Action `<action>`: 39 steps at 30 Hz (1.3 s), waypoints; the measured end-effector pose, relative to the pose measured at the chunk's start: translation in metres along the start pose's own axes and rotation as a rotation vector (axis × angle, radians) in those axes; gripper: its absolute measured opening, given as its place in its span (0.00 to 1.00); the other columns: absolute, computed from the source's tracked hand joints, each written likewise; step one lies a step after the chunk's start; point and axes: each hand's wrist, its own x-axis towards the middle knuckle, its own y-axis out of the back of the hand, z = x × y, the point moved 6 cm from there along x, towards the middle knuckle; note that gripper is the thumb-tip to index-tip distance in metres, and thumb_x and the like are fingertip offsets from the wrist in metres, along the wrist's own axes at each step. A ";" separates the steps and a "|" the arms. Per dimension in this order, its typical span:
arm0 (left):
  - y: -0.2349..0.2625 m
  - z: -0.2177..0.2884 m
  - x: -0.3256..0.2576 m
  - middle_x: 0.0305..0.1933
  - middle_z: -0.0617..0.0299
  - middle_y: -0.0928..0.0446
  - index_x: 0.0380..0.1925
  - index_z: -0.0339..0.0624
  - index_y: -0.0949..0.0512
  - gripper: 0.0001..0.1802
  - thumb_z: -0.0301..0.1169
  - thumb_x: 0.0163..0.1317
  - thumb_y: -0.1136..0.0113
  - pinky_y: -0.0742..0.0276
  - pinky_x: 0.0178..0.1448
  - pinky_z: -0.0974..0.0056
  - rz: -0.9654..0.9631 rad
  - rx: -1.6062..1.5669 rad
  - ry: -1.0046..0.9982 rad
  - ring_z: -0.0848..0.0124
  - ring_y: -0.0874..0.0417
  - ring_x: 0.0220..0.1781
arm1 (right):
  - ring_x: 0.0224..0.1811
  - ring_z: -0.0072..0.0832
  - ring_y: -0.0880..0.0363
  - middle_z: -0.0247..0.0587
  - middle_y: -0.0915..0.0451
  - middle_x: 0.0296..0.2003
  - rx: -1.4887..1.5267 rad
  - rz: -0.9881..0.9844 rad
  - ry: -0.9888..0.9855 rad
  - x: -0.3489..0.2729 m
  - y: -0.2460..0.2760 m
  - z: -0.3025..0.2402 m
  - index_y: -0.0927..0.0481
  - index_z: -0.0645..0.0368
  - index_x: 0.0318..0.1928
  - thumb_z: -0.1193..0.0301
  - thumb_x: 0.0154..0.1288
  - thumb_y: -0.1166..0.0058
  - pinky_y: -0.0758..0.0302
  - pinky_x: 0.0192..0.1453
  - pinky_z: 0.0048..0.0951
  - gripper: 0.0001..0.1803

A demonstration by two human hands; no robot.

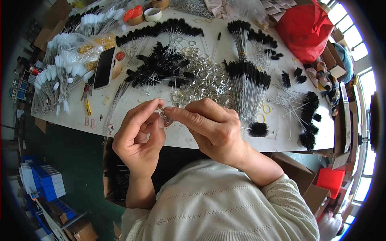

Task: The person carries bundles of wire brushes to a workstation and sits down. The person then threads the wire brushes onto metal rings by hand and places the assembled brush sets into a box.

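My left hand [138, 134] and my right hand [211, 126] meet over the near edge of a white table [183, 138]. Between the thumbs and forefingers of both hands is a small metal key ring [164, 115]. Just beyond the fingers lies a heap of loose metal rings [203, 82]. Black wire-handled bottle brushes lie around it: a tangled pile [159, 66] at the centre and a bundled bunch [249, 86] right of the rings, whose wire stems reach towards my right hand.
White-tipped brushes [60, 76] lie at the table's left beside a phone [103, 67] and a yellow cutter [87, 106]. Tape rolls [152, 14] stand at the back; a red bag [305, 28] at the back right. Cardboard boxes [299, 172] stand below the table.
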 end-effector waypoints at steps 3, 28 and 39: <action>-0.003 0.005 0.001 0.48 0.47 0.25 0.48 0.26 0.26 0.18 0.11 0.55 0.47 0.20 0.40 0.73 0.009 -0.032 0.018 0.74 0.20 0.39 | 0.25 0.26 0.22 0.33 0.25 0.29 0.096 -0.048 -0.074 -0.004 0.005 0.004 0.18 0.50 0.46 0.84 0.46 0.43 0.24 0.25 0.26 0.24; -0.016 0.021 0.032 0.33 0.61 0.22 0.36 0.36 0.24 0.07 0.28 0.66 0.48 0.28 0.39 0.73 -0.446 0.153 0.172 0.78 0.24 0.34 | 0.30 0.26 0.23 0.36 0.25 0.28 0.304 -0.070 -0.243 -0.003 0.030 0.007 0.17 0.55 0.45 0.86 0.53 0.44 0.26 0.33 0.24 0.19; 0.035 0.049 0.030 0.31 0.53 0.26 0.29 0.35 0.31 0.11 0.31 0.67 0.56 0.25 0.54 0.54 -0.058 -0.489 0.283 0.76 0.29 0.17 | 0.31 0.26 0.22 0.44 0.23 0.32 0.625 -0.394 -0.518 0.008 -0.037 -0.010 0.19 0.67 0.35 0.63 0.60 0.40 0.23 0.31 0.25 0.16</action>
